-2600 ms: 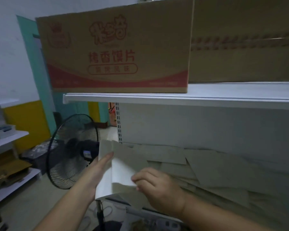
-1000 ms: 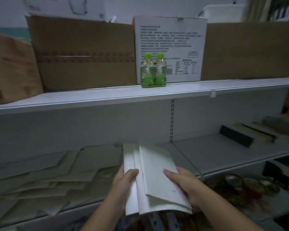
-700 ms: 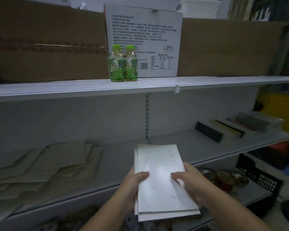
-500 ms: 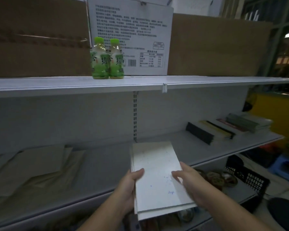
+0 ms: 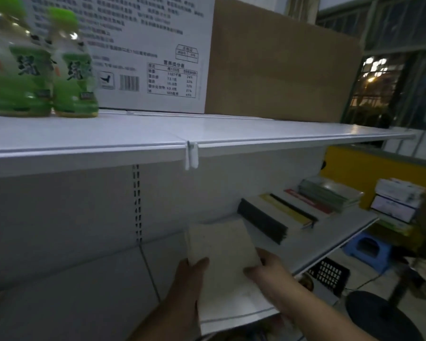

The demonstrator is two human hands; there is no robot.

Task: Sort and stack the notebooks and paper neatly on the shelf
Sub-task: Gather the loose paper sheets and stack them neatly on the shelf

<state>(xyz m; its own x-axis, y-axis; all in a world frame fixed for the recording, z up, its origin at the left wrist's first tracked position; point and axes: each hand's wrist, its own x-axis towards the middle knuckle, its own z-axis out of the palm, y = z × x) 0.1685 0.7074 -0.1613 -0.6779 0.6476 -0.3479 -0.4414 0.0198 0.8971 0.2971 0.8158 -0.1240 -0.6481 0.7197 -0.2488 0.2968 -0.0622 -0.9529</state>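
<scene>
Left hand [image 5: 187, 279] grips the near left edge of a stack of paper [image 5: 221, 244], thumb laid across the top sheet and fingers hidden underneath. The stack is pale and off-white, plain but for a few faint specks, its sheets squared up fairly evenly with a lower layer peeking out at the near end. It sits low over the white lower shelf [image 5: 308, 244], far end pointing at the back wall; whether it rests on the shelf I cannot tell. Right hand [image 5: 271, 274] holds the stack's right edge, thumb on top. Just beyond, to the right, a row of notebooks [image 5: 293, 210] lies overlapping on the same shelf, dark spines facing left. Below that are a black basket [image 5: 330, 274] and a blue stool [image 5: 369, 249].
</scene>
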